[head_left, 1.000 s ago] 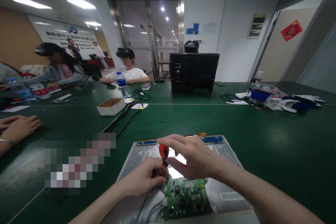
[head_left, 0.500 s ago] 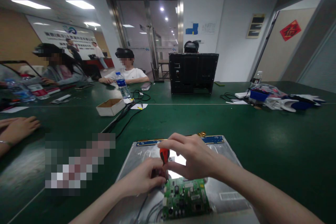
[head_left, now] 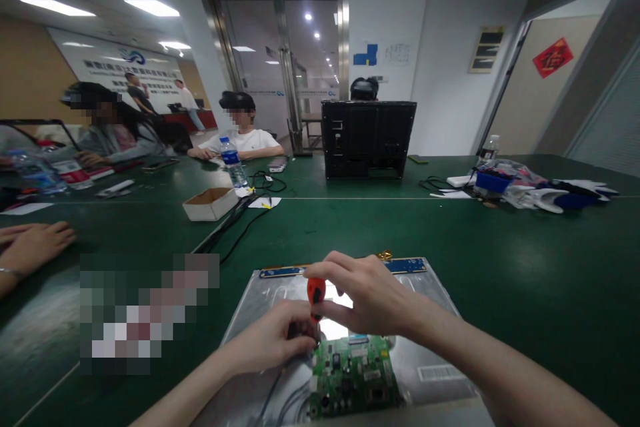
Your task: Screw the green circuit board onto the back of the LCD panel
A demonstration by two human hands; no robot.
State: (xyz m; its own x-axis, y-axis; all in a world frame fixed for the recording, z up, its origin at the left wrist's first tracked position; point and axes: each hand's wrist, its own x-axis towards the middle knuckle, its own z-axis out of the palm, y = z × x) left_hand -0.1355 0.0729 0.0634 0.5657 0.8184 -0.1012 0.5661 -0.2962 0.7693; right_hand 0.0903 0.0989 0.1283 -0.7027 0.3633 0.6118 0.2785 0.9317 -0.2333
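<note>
On the near side of the green table [head_left: 530,287], a circuit board [head_left: 353,377] lies on a metal panel [head_left: 427,390]. Work at its far left corner looks under way: the board is seated, but that corner seems unfinished, and I can't see whether a screw is there. The left hand [head_left: 280,333] curls around the shaft beside that corner; I can't tell whether its fingers pinch it. The right hand [head_left: 365,297] has thumb and forefinger clamped on the orange handle of the screwdriver [head_left: 316,290], which stands nearly upright between them, its shaft running down toward the board. Farther off are another person's hand [head_left: 45,243], a white box [head_left: 213,208], a water bottle [head_left: 233,163] and a black casing [head_left: 370,137].
</note>
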